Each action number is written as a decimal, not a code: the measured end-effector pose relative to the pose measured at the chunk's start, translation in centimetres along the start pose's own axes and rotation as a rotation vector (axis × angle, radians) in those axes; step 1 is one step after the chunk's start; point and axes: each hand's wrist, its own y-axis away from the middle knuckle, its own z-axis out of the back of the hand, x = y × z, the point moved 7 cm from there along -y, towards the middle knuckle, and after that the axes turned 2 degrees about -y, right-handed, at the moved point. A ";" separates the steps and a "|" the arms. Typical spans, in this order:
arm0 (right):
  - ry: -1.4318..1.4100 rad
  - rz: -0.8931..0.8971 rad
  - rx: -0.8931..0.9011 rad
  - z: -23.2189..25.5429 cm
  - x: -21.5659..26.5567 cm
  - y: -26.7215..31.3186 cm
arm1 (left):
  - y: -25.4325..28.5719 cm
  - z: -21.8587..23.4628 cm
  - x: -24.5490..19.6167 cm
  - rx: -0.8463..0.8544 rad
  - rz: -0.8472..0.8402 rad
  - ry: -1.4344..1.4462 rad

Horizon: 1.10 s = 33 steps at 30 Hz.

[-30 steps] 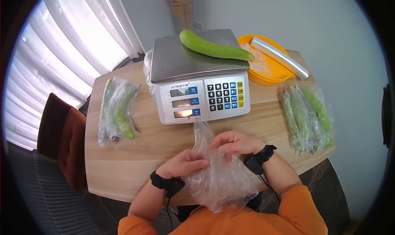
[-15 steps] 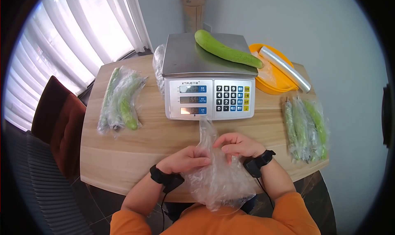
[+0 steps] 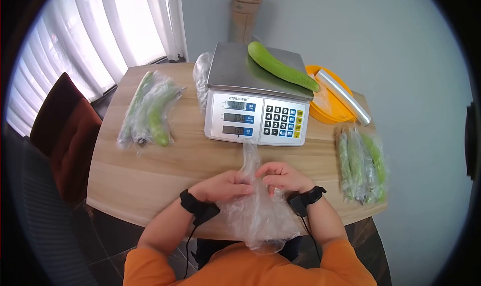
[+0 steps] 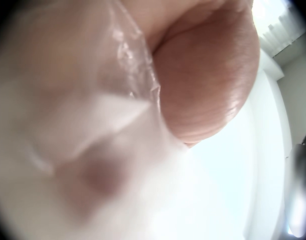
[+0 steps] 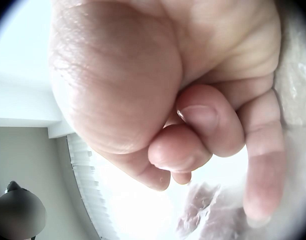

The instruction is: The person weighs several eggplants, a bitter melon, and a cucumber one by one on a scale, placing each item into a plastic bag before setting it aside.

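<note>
While I look down, left hand (image 3: 220,186): pinches the clear bag (image 3: 260,213), thumb against fingers.
Right hand (image 3: 286,178): fingers bent at the bag's right side; whether they grip it I can't tell.
Clear bag: at the near table (image 3: 165,183) edge.
KTRUE scale (image 3: 258,116): far side, keys 0–9, displays partly legible.
Green gourd (image 3: 281,70): on the scale's plate.
</note>
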 end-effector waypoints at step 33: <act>-0.008 0.020 -0.008 0.1 0.3 0.0 | -0.4 0.3 0.3 0.019 0.010 -0.011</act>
